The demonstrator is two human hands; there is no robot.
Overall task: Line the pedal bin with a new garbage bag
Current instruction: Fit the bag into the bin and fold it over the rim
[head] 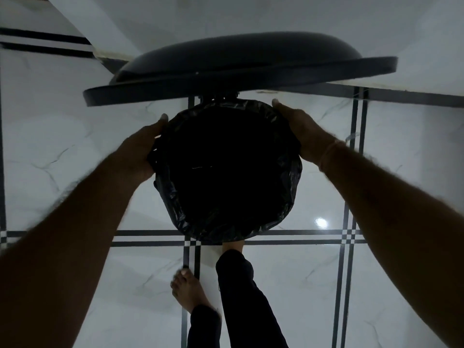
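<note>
I look straight down into a round pedal bin whose mouth is covered by a black garbage bag (286, 197), folded outward over the rim all the way round. The bin's dark lid (226, 69) stands raised at the far side. My left hand (140, 149) presses against the bag-covered rim on the left, fingers wrapped along it. On the right side my right hand (301, 129) lies flat against the rim and bag. The bin's inside is too dark to see.
White marble-look floor tiles (75, 146) with black double lines surround the bin. A white wall (251, 16) stands just behind the lid. My right foot (232, 247) is at the bin's near base, where the pedal is hidden; my left foot (189, 290) stands beside it.
</note>
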